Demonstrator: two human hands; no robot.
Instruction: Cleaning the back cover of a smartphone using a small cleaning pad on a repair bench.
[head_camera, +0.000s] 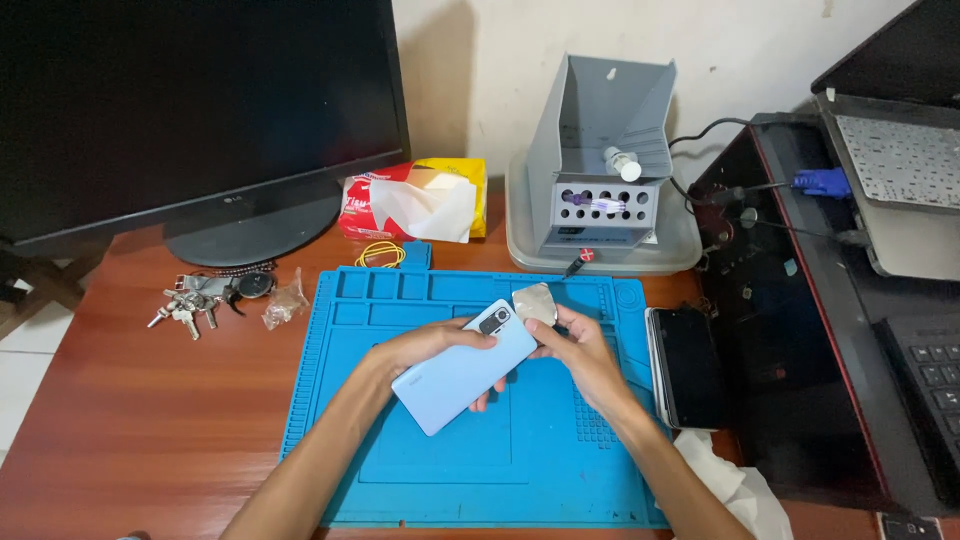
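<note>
My left hand (425, 345) wraps its fingers (480, 335) around a pale blue phone (465, 368), back up, over the middle of the blue mat (400, 470). My right hand (580, 355) pinches a thin silvery pick (535, 302) at the phone's top edge.

Reddish-brown wooden desk (130, 420) against a pale, scuffed wall (760, 50). Large dark monitor (190, 100) on round stand at left rear. White tiled floor (20, 370) visible at far left edge. Even indoor light, soft shadows on wall.
</note>
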